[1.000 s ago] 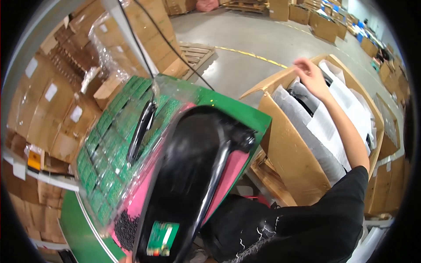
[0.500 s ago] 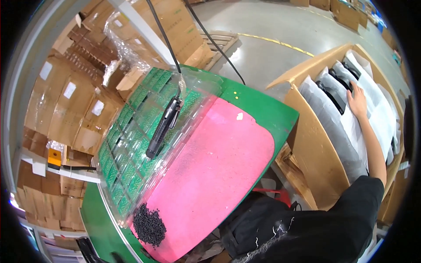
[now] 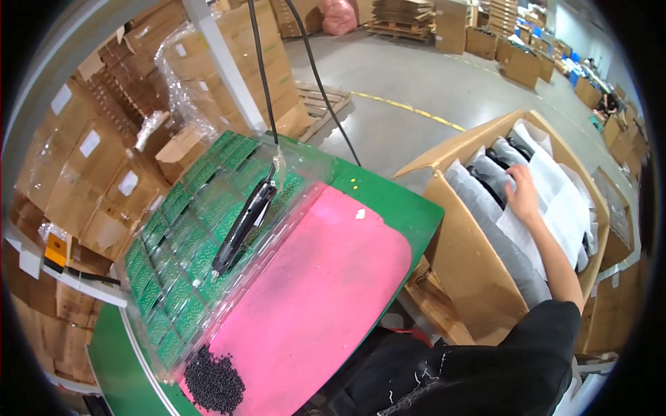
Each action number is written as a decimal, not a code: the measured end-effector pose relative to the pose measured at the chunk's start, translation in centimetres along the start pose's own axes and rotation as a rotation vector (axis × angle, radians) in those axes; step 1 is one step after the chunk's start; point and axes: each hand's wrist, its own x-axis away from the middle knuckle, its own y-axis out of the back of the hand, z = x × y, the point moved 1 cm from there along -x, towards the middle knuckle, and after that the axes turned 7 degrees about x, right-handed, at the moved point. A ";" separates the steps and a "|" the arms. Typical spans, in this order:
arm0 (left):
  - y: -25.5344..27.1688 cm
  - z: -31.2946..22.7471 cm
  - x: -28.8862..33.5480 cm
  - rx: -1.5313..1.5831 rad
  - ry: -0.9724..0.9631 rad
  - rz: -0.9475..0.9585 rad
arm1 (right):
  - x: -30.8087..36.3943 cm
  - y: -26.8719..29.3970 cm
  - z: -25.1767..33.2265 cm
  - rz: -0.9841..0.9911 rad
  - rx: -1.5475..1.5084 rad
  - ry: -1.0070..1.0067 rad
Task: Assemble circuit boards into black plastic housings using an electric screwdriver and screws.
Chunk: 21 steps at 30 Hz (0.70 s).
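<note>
My right hand (image 3: 522,195) reaches into an open cardboard box (image 3: 479,270) on the right. Its fingers are bent, with the thumb apart from them, over black parts (image 3: 497,159) in white foam sleeves (image 3: 555,191) standing in a row. Nothing shows lifted in this hand. My left hand is out of sight. On the green table, a black electric screwdriver (image 3: 243,227) lies across a clear plastic tray (image 3: 316,182) of green circuit boards (image 3: 191,220). A pink mat (image 3: 312,284) lies beside the tray, with a pile of small black screws (image 3: 214,380) at its near left corner.
Black cables (image 3: 262,69) hang down over the table's far end. Stacked cartons (image 3: 76,152) stand behind a white frame post (image 3: 225,66) at the left. A wooden pallet (image 3: 322,107) lies on the floor beyond the table. The box rests on another pallet (image 3: 437,305).
The view has tilted up, showing more of the far floor. My right hand stays in the box; its fingers, stretched over the black parts before, are now more bent.
</note>
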 end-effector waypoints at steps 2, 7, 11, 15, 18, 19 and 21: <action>-4.8 -1.2 5.2 -0.092 -0.288 0.180 | 0.1 1.5 3.0 0.297 -0.221 -0.056; -12.3 -0.8 12.6 -0.342 -0.408 0.335 | 4.1 5.6 8.1 0.608 0.014 0.007; -15.8 6.9 9.6 1.005 -0.994 1.616 | 7.7 4.0 8.3 0.427 0.478 0.218; -18.1 6.0 24.7 0.420 -0.828 1.740 | 9.9 1.6 9.0 0.395 0.683 0.314; -17.7 3.0 31.3 0.176 -0.149 1.604 | 11.6 0.5 8.4 0.333 0.658 0.422; -18.4 3.2 32.1 0.182 -0.098 1.658 | 13.5 -2.4 6.2 0.476 -0.088 0.081; -18.8 3.1 32.7 0.008 -0.031 1.722 | 14.9 -3.4 4.6 0.574 -0.836 -0.262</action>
